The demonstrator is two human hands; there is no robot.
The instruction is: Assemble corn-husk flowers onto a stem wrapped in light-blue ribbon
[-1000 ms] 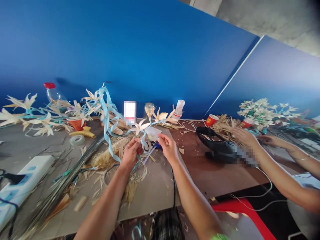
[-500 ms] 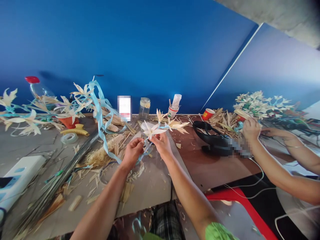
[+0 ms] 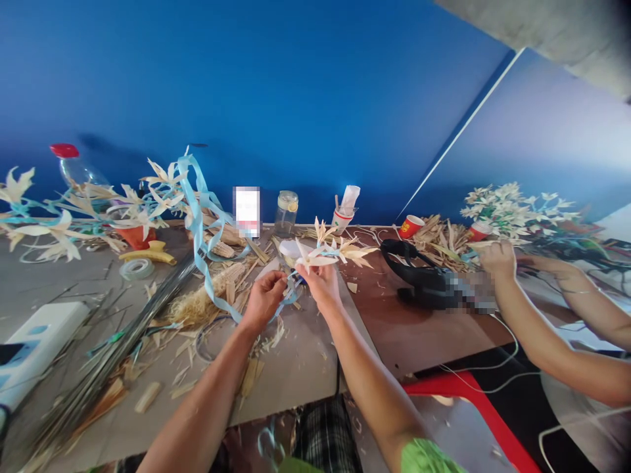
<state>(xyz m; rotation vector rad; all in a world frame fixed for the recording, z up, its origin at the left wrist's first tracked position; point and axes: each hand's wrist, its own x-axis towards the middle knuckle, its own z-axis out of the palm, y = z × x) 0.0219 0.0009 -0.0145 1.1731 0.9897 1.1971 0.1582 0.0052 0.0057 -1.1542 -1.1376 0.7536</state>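
Note:
My left hand (image 3: 263, 299) is closed in a pinch on a light blue ribbon (image 3: 207, 263) that loops up to the left and runs down to a stem. My right hand (image 3: 320, 286) is closed around that stem of pale straw flowers (image 3: 325, 253), whose petals fan out just above my fingers. Both hands meet over the grey table (image 3: 296, 368), a few centimetres apart. Straw scraps (image 3: 202, 305) lie just left of my left hand.
Finished flower sprays (image 3: 73, 220) lie at the far left by a red-capped bottle (image 3: 73, 167). A tape roll (image 3: 137, 269), wire bundle (image 3: 113, 355), glass jar (image 3: 286, 211) and paper cups (image 3: 409, 226) stand around. Another person's hands (image 3: 497, 259) work beside a black bag (image 3: 424, 279) at right.
The flower stem has turned and shifted slightly right in my hands, with the blue ribbon pulled along it. The other person's hand has drawn back from the straw pile toward the bag.

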